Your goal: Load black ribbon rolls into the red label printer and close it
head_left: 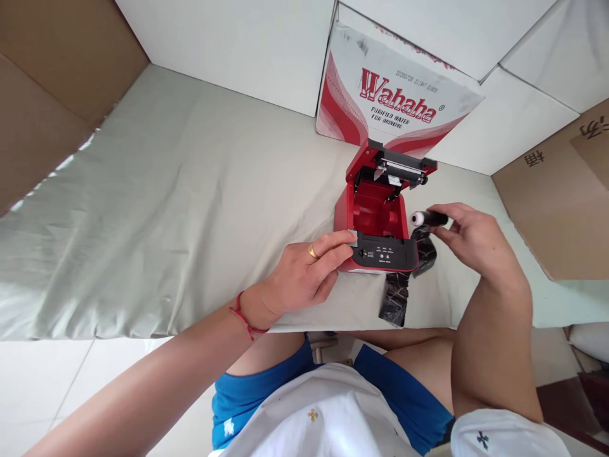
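A red and black label printer [375, 209] stands on the cloth-covered surface with its lid [394, 162] raised and its red inner bay exposed. My left hand [309, 270] has its fingers closed at the printer's front left corner, by a small grey piece [353, 238]; the thumb is hidden. To the right of the printer, my right hand [473, 238] pinches a black ribbon roll [431, 219] with a white core end. Shiny, crumpled black ribbon [423, 254] hangs below the roll, and another black strip [396, 298] lies in front of the printer.
Behind the printer leans a red and white water carton [394, 89], against white panels [238, 44]. Brown cardboard boxes stand at the left [57, 82] and right [556, 197]. Pale green cloth [143, 209] covers the surface, whose front edge is close to my lap.
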A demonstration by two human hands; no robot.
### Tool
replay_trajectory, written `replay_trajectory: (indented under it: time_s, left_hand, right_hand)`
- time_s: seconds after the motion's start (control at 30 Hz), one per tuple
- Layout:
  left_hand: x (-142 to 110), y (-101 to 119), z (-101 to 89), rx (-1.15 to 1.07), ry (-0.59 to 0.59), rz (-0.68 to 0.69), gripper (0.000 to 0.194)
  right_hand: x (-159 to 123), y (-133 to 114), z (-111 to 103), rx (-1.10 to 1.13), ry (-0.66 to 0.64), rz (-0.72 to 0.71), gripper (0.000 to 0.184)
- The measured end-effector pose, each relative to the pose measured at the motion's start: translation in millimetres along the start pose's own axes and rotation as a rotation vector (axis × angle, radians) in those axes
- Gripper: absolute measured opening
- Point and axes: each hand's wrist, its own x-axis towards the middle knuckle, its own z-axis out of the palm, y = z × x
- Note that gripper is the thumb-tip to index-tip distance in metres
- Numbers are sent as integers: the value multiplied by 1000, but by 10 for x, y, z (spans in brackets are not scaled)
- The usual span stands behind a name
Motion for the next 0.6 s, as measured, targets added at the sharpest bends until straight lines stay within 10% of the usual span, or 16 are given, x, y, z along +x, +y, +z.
replay_trajectory:
  time_s: [0.23, 0.4, 0.6]
  left_hand:
    - [15, 11, -19, 35, -9, -9, 41]
    - [13, 10, -18, 50, -4, 2, 41]
    - [11, 15, -15, 42, -7, 5, 41]
  right_hand:
    - [-4, -346, 53, 14, -42, -79, 55]
    - [-445, -169, -497, 140, 87, 49, 66]
    - [-860, -306, -991, 376, -141, -343, 23]
